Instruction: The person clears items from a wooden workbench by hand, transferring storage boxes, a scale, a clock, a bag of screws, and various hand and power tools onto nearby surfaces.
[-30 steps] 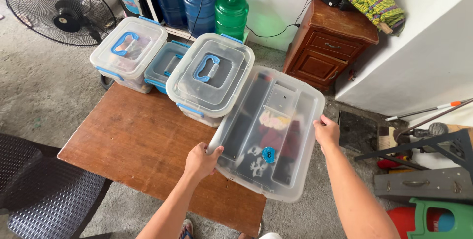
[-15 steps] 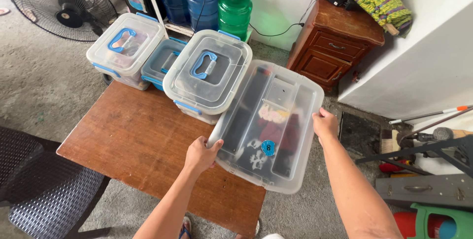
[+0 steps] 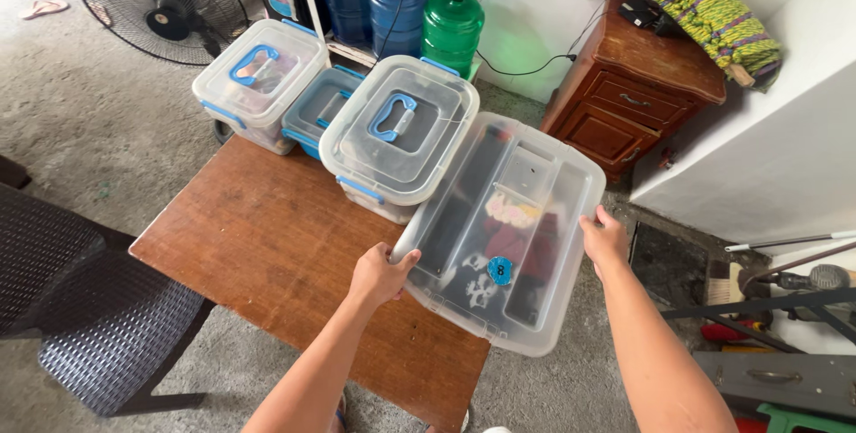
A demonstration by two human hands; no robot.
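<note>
wooden table (image 3: 259, 237) | concrete floor (image 3: 80, 148) | hands grip clear bin (image 3: 535, 219)

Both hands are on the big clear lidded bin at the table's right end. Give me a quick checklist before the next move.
1. Left hand grips the clear bin at its near-left edge: ok.
2. Right hand grips its right edge: ok.
3. Bin lid on: ok; latched: cannot tell.
4. Bin fully over the wooden table: not ok, the right part overhangs.
5. Gap to the blue-handled box: cannot tell, they look to touch.
</note>
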